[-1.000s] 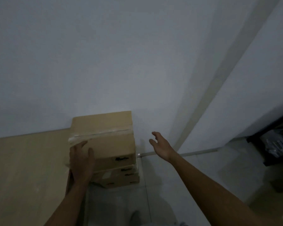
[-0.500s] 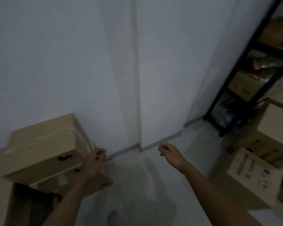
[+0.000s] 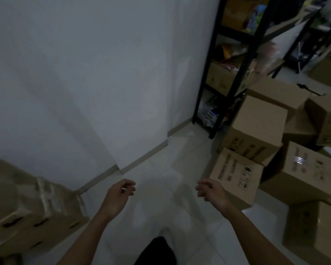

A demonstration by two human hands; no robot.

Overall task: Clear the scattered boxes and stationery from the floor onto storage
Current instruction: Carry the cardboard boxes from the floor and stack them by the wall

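Observation:
A stack of taped brown cardboard boxes (image 3: 33,211) sits at the lower left against the white wall. My left hand (image 3: 118,196) hangs over the white floor to the right of that stack, fingers loosely curled, holding nothing. My right hand (image 3: 211,192) is also empty, fingers relaxed, just left of a printed cardboard box (image 3: 237,176) on the floor. Several more brown boxes (image 3: 256,127) are piled behind it at the right.
A black metal shelving rack (image 3: 235,73) stands at the right, holding boxes and packets. More cartons (image 3: 311,226) crowd the lower right. A strip of white tiled floor (image 3: 161,188) runs between the left stack and the right pile, along the wall's skirting.
My left hand has come off the stacked boxes and now hangs free. The view has swung right, bringing the rack and the floor boxes into sight. My right hand has drawn near the printed box.

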